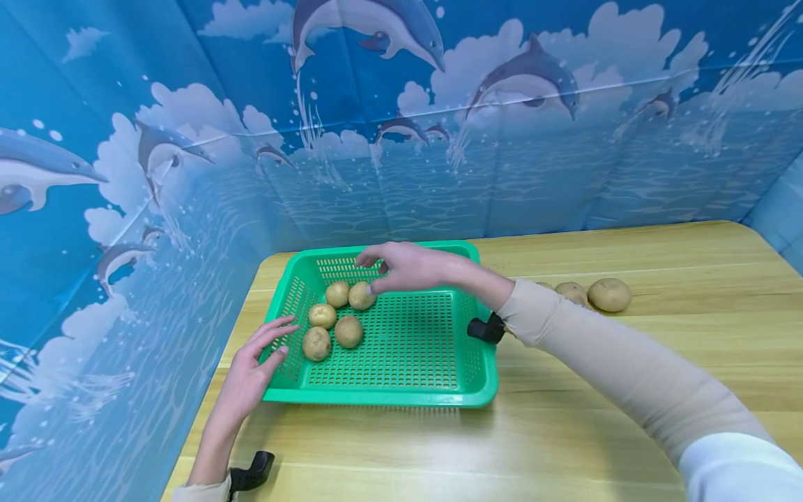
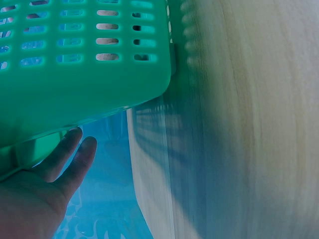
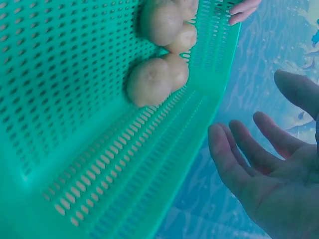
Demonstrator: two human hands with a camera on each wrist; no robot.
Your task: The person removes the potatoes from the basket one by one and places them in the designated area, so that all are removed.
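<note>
The basket [image 1: 383, 398] is smooth, glossy plastic; the potatoes [image 1: 348, 331] have matt, slightly rough skins. The tabletop [image 1: 690, 293] shows wood grain with a soft sheen. At twelve o'clock hangs creased cloth [image 1: 401, 188]; the beige sleeve [image 1: 602, 369] is matt fabric.

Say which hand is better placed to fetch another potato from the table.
Right, probably: the right hand is empty, and its sleeved arm passes near the potatoes on the wood-grain table. The left hand is at the left side of the green plastic basket, which stands between it and those potatoes.

left grip [image 1: 251, 368]: relaxed, spread | right grip [image 1: 406, 268]: loosely curled | right forearm [image 1: 627, 376]: angled leftward
</note>
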